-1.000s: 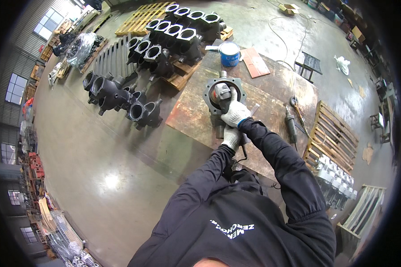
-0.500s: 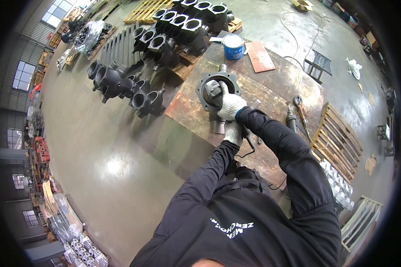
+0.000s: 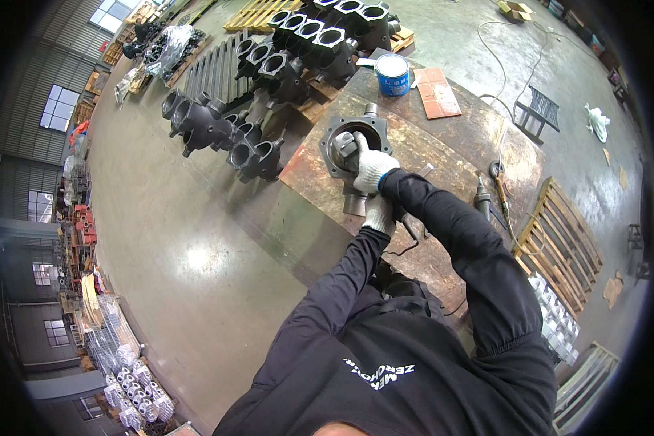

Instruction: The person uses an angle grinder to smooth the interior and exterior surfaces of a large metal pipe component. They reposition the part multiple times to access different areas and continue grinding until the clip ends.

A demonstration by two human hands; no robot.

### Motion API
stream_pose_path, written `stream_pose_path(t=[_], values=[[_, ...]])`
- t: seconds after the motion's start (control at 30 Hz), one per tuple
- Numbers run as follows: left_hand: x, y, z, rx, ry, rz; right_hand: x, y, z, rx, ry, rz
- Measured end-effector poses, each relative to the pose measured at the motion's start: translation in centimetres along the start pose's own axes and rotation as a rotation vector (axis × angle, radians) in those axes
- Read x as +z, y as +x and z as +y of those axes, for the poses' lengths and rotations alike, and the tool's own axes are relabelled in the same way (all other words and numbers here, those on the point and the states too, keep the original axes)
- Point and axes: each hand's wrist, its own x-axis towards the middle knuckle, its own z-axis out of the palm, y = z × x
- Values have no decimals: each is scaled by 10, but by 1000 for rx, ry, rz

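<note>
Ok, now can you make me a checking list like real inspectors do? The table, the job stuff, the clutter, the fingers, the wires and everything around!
Surface: brown table, stained and worn.
Job's things: grey tool, its head at the round opening of a grey casting.
Clutter: blue can, orange panel and second tool on the table.
Fingers: right hand gloved, gripping the grey tool; left hand gloved, below it, grip hidden.
Cables: black cord near the left hand; pale hose across the floor.
Surroundings: black castings beyond the table, silver parts to the right.
</note>
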Motion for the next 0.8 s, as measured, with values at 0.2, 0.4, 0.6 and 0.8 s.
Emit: stream_pose_path(t=[0.2,0.4,0.6,0.8], values=[[-35,18,-50,-514,-2313,-250,-3,19,-9,7,-89,-38],[-45,23,-62,-1199,-3343,-261,-2,14,-11,-6,-40,13],[-13,10,9,-1565,-3192,-17,8,-8,3,-33,75,126],[-31,21,3,-1633,-3014,23,5,-2,4,-48,-5,77]])
